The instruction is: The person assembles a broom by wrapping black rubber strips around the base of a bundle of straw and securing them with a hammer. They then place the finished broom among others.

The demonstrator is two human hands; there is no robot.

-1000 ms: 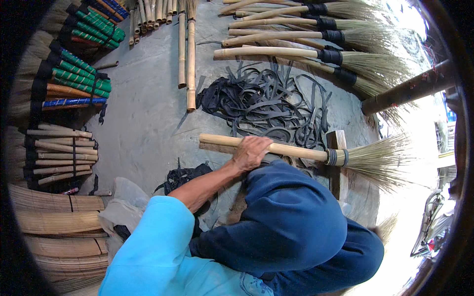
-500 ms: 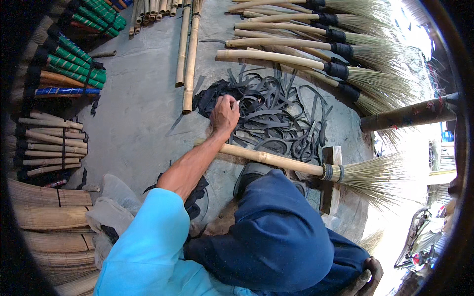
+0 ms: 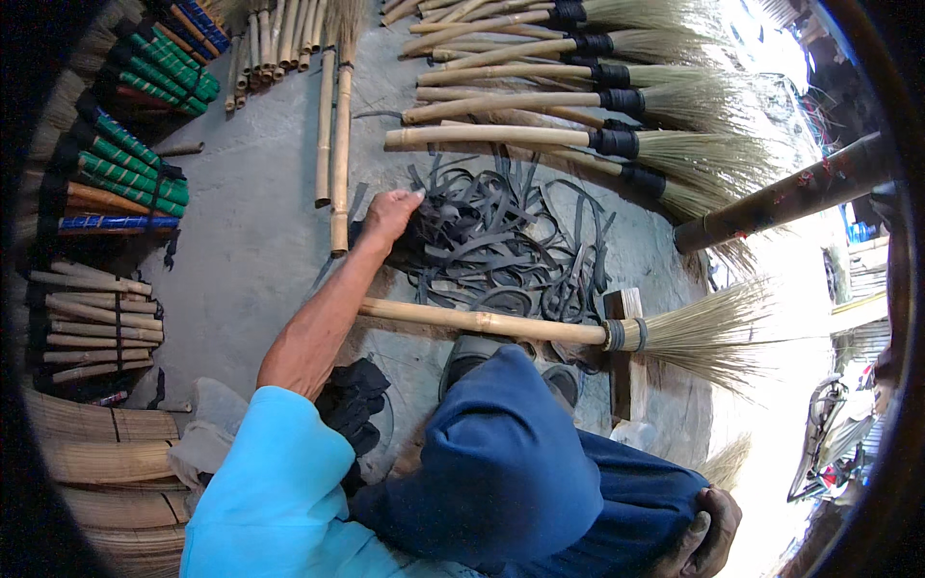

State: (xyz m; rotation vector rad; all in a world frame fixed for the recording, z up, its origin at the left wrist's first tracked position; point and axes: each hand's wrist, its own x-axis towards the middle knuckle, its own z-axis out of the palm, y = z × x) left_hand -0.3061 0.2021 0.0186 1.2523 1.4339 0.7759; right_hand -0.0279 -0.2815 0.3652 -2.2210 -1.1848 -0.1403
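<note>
My left hand (image 3: pixel 390 214), its fingers closed in a pinch, is at the left side of a tangled heap of black rubber strips (image 3: pixel 501 236). Whatever lies between its fingertips cannot be made out. My right hand (image 3: pixel 711 532) rests loosely on my blue-trousered knee at the lower right, thumb apart from the fingers and nothing in it. In front of my feet lies a broom (image 3: pixel 501 326) with a bamboo handle and pale bristles, bound at the neck with grey strips. Its neck rests across a wooden block (image 3: pixel 623 371).
Several finished brooms (image 3: pixel 540 135) with black-bound necks lie at the back right. Two bamboo poles (image 3: pixel 340 164) stretch along the floor beside the heap. Bundled green-handled brooms (image 3: pixel 130 178) and bamboo-handled brooms (image 3: pixel 106 323) line the left. A dark post (image 3: pixel 780 193) juts in from the right.
My left hand has drawn left across the heap, staying pinched. The whole view has shifted slightly. The broom and my right hand stay in place.
</note>
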